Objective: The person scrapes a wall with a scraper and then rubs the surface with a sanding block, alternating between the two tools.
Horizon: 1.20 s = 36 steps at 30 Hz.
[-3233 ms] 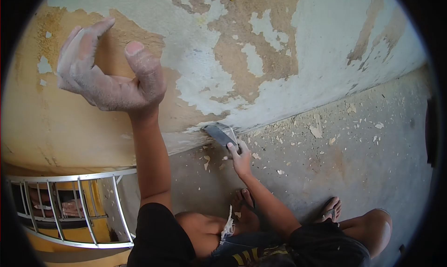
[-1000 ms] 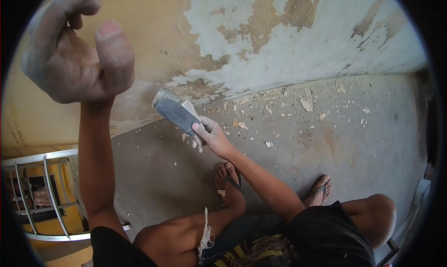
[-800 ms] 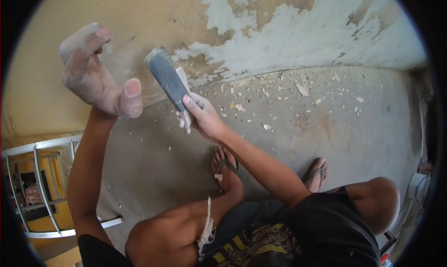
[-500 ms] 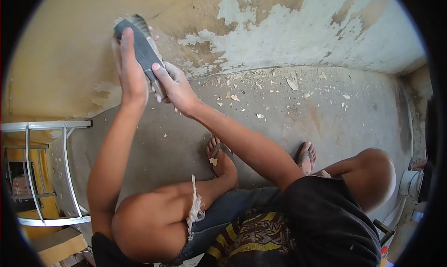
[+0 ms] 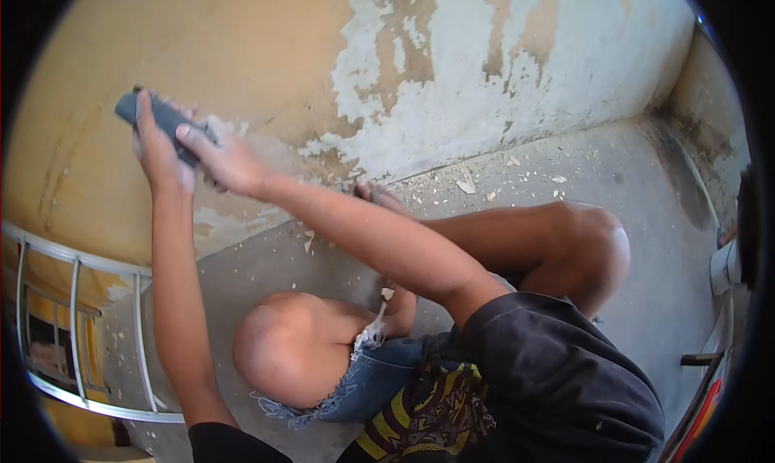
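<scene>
A long block wrapped in dark grey sandpaper (image 5: 167, 121) is held against or very near the yellowed wall (image 5: 242, 51); any gap is hidden. My left hand (image 5: 157, 152) grips its far left end, with the thumb lying along the paper. Closed round the near end is my right hand (image 5: 226, 158), its thumb pressed on top. Pale dust coats the fingers of both hands. Next to the block, the wall still carries yellow paint, while a peeled whitish patch (image 5: 460, 67) spreads to the right.
An aluminium ladder (image 5: 145, 342) stands at the left, close to my left arm. Paint flakes (image 5: 466, 182) litter the concrete floor (image 5: 646, 245) along the wall's foot. My bent knees (image 5: 274, 342) are below my arms. At the right edge is a white cylindrical object (image 5: 724, 265).
Both hands have moved left with the sanding block, which now lies flatter across the view. My body has shifted, and one foot is now close to the wall. The view has turned too.
</scene>
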Each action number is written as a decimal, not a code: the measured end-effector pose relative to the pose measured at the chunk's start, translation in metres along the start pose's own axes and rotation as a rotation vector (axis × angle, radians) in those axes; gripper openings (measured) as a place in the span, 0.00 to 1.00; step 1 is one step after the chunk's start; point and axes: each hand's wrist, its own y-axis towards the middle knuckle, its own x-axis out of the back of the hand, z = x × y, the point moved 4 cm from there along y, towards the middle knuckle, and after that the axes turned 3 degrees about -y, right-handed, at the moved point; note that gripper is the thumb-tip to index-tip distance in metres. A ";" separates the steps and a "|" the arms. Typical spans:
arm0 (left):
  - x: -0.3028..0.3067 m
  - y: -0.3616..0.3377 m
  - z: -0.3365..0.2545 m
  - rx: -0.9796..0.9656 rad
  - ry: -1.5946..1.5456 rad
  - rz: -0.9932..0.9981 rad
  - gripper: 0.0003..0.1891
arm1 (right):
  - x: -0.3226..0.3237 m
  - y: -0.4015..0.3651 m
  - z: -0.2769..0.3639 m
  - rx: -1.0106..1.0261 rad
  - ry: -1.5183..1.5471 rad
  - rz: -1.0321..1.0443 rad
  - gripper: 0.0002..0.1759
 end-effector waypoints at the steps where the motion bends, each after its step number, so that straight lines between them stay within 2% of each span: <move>1: 0.001 -0.004 -0.005 0.022 0.011 -0.005 0.16 | -0.002 -0.006 0.004 0.025 0.002 -0.014 0.33; 3: 0.004 -0.015 -0.008 0.039 0.029 0.006 0.15 | -0.009 -0.018 0.004 -0.080 0.077 0.045 0.33; 5: 0.002 -0.022 -0.005 0.143 -0.085 0.126 0.14 | -0.001 -0.023 0.001 -0.070 0.127 0.091 0.35; 6: -0.005 -0.025 -0.007 0.130 -0.084 0.134 0.14 | 0.004 -0.024 0.007 -0.075 0.172 0.145 0.36; 10: -0.026 -0.037 0.028 0.224 -0.007 0.062 0.18 | 0.049 -0.040 0.010 -0.129 0.057 0.265 0.35; 12: -0.038 -0.044 0.056 0.284 0.223 0.172 0.22 | 0.073 -0.055 -0.009 -0.193 0.075 0.208 0.31; 13: -0.034 -0.045 0.072 0.288 0.219 0.158 0.22 | 0.086 -0.066 -0.021 -0.223 0.056 0.149 0.28; 15: -0.032 -0.053 0.110 0.535 0.522 0.443 0.25 | 0.113 -0.090 -0.053 -0.248 0.050 0.034 0.24; 17: -0.031 -0.070 0.147 0.725 0.559 0.571 0.23 | 0.140 -0.120 -0.095 -0.283 0.078 -0.052 0.22; 19: -0.038 -0.107 0.176 0.718 0.541 0.647 0.21 | 0.167 -0.154 -0.128 -0.358 0.088 -0.092 0.22; 22: -0.018 -0.163 0.238 0.608 0.623 0.483 0.12 | 0.189 -0.197 -0.177 -0.551 0.056 -0.081 0.23; 23: -0.004 -0.172 0.259 0.578 0.619 0.470 0.10 | 0.194 -0.206 -0.187 -0.559 0.047 -0.070 0.23; 25: 0.015 -0.180 0.284 0.637 0.541 0.468 0.11 | 0.207 -0.215 -0.208 -0.707 -0.033 -0.013 0.22; 26: 0.020 -0.180 0.290 0.671 0.518 0.452 0.11 | 0.209 -0.212 -0.208 -0.716 -0.044 0.020 0.22; 28: 0.021 -0.175 0.291 0.678 0.557 0.488 0.12 | 0.206 -0.207 -0.204 -0.651 0.105 -0.068 0.22; 30: 0.023 -0.159 0.289 0.687 0.613 0.464 0.14 | 0.206 -0.204 -0.227 -0.649 0.140 -0.004 0.22; 32: 0.021 -0.145 0.294 0.724 0.765 0.648 0.15 | 0.212 -0.197 -0.240 -0.584 0.067 -0.065 0.22; 33: 0.000 -0.121 0.264 0.585 1.114 0.783 0.16 | 0.213 -0.191 -0.246 -0.598 0.064 -0.054 0.22; 35: -0.016 -0.081 0.225 0.106 1.024 0.597 0.18 | 0.219 -0.174 -0.259 -0.556 0.057 -0.186 0.22; 36: -0.023 -0.059 0.200 0.045 0.952 0.411 0.19 | 0.224 -0.170 -0.267 -0.574 0.052 -0.186 0.22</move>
